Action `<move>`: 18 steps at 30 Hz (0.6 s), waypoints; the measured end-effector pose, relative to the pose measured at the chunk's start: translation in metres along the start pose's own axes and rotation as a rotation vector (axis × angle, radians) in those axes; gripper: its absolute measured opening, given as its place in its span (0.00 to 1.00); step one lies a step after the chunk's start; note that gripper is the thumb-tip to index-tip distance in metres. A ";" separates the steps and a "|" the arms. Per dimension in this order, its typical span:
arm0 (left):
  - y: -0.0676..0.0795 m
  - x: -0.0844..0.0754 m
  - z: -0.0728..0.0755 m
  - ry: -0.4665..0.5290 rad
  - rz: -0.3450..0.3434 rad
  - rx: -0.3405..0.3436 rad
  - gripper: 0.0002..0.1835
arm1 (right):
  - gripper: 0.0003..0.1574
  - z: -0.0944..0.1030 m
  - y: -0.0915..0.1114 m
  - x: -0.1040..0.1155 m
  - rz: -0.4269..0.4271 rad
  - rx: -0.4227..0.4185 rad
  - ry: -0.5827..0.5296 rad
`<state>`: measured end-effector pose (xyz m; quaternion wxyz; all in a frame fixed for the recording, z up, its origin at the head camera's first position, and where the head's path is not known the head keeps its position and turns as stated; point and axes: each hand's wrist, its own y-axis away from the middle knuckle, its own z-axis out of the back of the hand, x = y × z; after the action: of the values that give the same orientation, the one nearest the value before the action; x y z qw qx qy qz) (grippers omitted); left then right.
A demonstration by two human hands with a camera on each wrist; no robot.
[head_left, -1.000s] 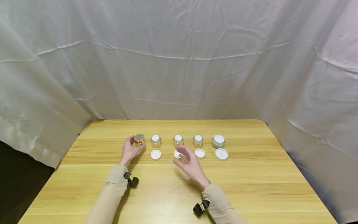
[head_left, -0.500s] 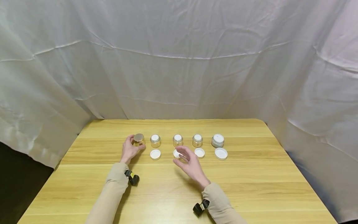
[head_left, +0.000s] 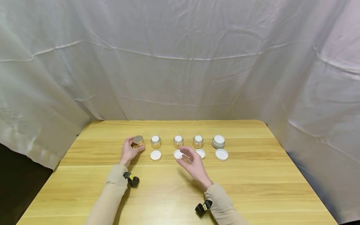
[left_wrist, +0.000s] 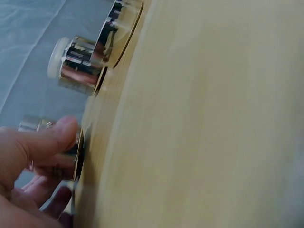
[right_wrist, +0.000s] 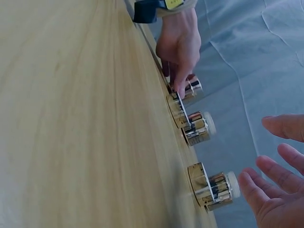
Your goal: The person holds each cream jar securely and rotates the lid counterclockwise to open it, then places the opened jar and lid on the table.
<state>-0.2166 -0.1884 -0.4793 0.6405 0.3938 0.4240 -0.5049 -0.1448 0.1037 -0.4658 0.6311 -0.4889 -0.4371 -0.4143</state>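
Note:
My left hand holds a gold cosmetic jar with its lid on, at the left end of a row of jars, thumb on the near side and fingers behind. In the right wrist view the same jar stands at the far end of the row. My right hand is raised over the table with loosely curved fingers and nothing between them. Near its fingertips are a gold jar with a white top and an upturned lid, partly covered by the fingers.
The row continues with gold jars and a wider silvery jar, all white-topped. Upturned lids lie in front of them. A pale curtain hangs behind the wooden table.
The right hand has drifted slightly right, uncovering more of the lid behind it. The left hand and its jar have shifted very slightly left.

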 end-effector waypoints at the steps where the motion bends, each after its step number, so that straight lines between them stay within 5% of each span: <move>1: 0.001 0.000 0.001 0.036 0.011 0.016 0.42 | 0.30 0.001 0.000 0.000 -0.001 -0.007 0.000; 10: 0.012 -0.008 0.010 0.248 0.058 0.038 0.38 | 0.29 0.006 -0.002 0.001 -0.010 -0.023 -0.029; 18: 0.028 -0.011 0.005 0.436 -0.012 0.059 0.36 | 0.30 0.009 -0.003 0.000 -0.018 -0.029 -0.043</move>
<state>-0.1901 -0.1848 -0.4647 0.5188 0.5099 0.5398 -0.4237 -0.1490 0.1115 -0.4638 0.6105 -0.5029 -0.4491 -0.4156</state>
